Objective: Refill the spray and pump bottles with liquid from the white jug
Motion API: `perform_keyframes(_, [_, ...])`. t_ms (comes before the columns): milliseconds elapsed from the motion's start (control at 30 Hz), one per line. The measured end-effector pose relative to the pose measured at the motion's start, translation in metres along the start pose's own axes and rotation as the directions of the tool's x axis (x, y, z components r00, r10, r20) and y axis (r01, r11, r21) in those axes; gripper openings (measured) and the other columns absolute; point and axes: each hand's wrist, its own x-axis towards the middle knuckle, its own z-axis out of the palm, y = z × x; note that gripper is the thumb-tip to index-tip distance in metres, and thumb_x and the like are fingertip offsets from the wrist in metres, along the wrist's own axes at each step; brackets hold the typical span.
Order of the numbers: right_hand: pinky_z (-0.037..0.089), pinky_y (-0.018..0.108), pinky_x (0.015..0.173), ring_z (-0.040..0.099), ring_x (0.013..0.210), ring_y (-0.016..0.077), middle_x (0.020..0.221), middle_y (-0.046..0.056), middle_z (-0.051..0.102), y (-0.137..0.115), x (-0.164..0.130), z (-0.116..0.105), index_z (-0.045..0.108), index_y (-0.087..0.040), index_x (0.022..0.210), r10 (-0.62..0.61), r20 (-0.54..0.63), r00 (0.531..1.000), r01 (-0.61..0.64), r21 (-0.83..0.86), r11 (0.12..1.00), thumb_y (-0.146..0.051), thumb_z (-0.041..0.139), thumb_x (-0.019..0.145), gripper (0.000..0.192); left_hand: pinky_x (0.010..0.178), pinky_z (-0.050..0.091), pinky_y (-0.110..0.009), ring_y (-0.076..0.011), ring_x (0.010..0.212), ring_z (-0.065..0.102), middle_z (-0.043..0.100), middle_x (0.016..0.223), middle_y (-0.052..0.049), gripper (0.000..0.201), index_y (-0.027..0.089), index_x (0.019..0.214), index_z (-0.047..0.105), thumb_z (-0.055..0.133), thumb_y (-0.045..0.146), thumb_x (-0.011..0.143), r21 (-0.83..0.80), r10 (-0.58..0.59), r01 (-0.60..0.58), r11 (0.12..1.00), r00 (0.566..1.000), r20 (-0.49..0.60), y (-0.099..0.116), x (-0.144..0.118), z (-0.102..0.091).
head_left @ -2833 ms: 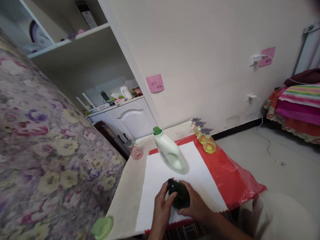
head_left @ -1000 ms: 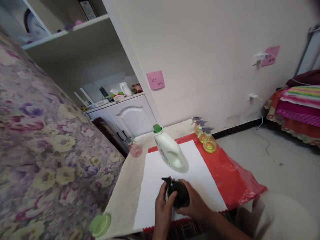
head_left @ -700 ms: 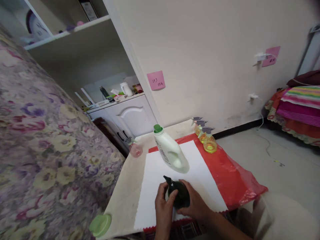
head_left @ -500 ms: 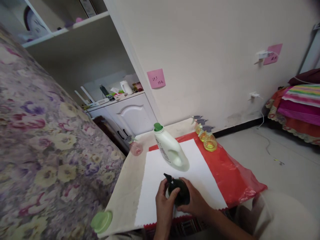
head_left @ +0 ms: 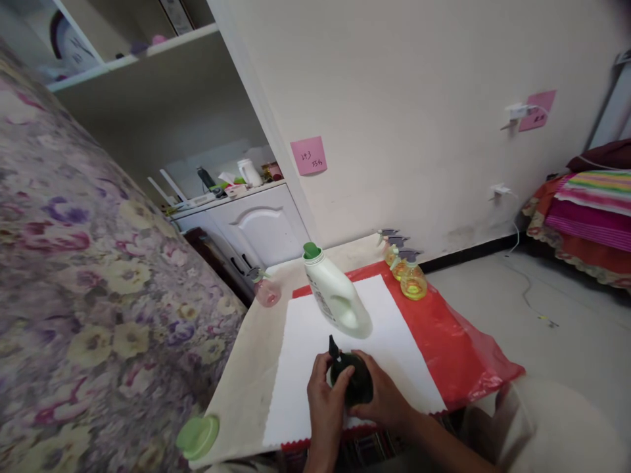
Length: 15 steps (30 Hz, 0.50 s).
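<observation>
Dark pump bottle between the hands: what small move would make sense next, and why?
Probably a slight turn of the pump head with the left hand, while the right hand steadies the dark bottle: the left hand sits close to the pump's neck, and the right cups the body. Whether the pump is fully tightened cannot be seen.

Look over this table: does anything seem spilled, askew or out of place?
No spill shows around the dark pump bottle. The pale green bottle, though, is open, and a green cup, possibly its cap, sits apart at the left edge of the table, where it might get knocked off.
</observation>
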Motion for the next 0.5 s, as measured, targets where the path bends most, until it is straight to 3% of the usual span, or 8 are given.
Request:
perform_keyframes(233, [0.035,0.05,0.105,0.047,0.125,0.0326,0.135,0.011,0.049,-0.0032,0.0,-0.0017,0.034,-0.024,0.135,0.0,0.01,1.0,0.0,0.005,1.0,-0.016,0.082,0.048,0.099,0.093,0.045,-0.034,-0.0251,0.103,0.062,0.07,0.105,-0.006,0.036,0.019,0.104,0.067,0.07,0.032,0.071,-0.124,-0.05,0.074,0.99,0.98,0.191,0.003,0.0038,-0.0091])
perform_keyframes(400, [0.037,0.048,0.104,0.049,0.123,0.0321,0.133,0.01,0.051,-0.003,0.0006,-0.0016,0.035,-0.023,0.134,-0.005,0.007,1.0,0.005,0.023,1.0,-0.016,0.081,0.048,0.097,0.092,0.046,-0.035,-0.025,0.102,0.061,0.069,0.104,-0.006,0.035,0.02,0.1,0.065,0.073,0.03,0.068,-0.068,-0.041,0.045,0.997,0.998,0.052,0.0013,0.0004,-0.001])
perform_keyframes(500, [0.038,0.047,0.102,0.05,0.121,0.0313,0.132,0.01,0.051,-0.0043,0.0008,-0.0024,0.036,-0.024,0.133,-0.02,0.01,1.0,0.02,0.027,0.999,-0.014,0.08,0.048,0.097,0.088,0.048,-0.035,-0.0245,0.097,0.062,0.07,0.098,-0.006,0.027,0.019,0.095,0.066,0.069,0.034,0.072,-0.089,-0.022,0.029,0.996,0.997,0.077,0.0008,0.0018,-0.001])
